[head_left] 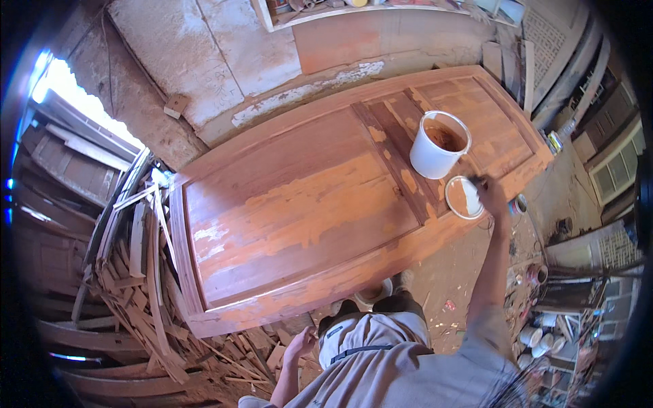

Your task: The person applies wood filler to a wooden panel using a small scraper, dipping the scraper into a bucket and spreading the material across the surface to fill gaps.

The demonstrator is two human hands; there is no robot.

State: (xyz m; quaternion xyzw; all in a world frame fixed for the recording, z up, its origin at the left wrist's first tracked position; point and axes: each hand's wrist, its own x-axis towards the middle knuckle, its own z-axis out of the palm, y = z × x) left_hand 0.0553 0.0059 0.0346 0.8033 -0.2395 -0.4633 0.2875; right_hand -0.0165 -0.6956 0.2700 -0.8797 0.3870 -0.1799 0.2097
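Observation:
A wooden panelled door lies flat in front of me, smeared with orange-brown filler in patches. On its right part stands a white plastic bucket with orange-brown paste inside. Beside the bucket, at the door's near edge, is a round white lid partly coated with the same paste. My right hand is closed at the lid's right rim; whatever its fingers grip is too dark and small to make out. Low by my waist, away from the door, my left hand hangs with curled fingers and nothing visible in them.
Wood offcuts are heaped left of the door. A wall with a shelf runs behind it. To the right are leaning boards, several tins and a cluttered rack. Another container sits by my feet.

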